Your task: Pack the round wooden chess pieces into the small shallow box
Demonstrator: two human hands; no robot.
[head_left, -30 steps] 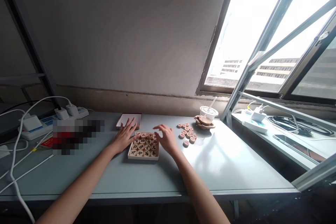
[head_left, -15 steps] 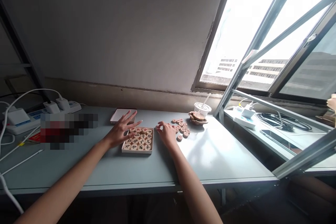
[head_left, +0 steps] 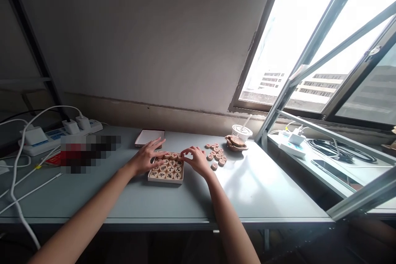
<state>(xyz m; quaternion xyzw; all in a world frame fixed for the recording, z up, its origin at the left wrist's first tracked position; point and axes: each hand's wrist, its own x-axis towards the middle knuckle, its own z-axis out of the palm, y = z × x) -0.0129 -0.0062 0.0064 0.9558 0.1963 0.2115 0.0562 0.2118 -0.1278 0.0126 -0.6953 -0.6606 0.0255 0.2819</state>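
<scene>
Fingers (head_left: 188, 150) of our right hand (head_left: 198, 161) pinch one piece (head_left: 180, 155) at the box's (head_left: 165, 181) far right, while our left hand (head_left: 144, 160) spreads empty.

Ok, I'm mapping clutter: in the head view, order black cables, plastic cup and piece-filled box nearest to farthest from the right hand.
1. Piece-filled box, left, at the right hand.
2. Plastic cup, back right.
3. Black cables, far right.

Bare, slender forearms (head_left: 97, 196) taper toward wrists (head_left: 127, 170).

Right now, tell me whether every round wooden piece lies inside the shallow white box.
No, several round red-marked wooden pieces lie loose on the grey table.
</scene>
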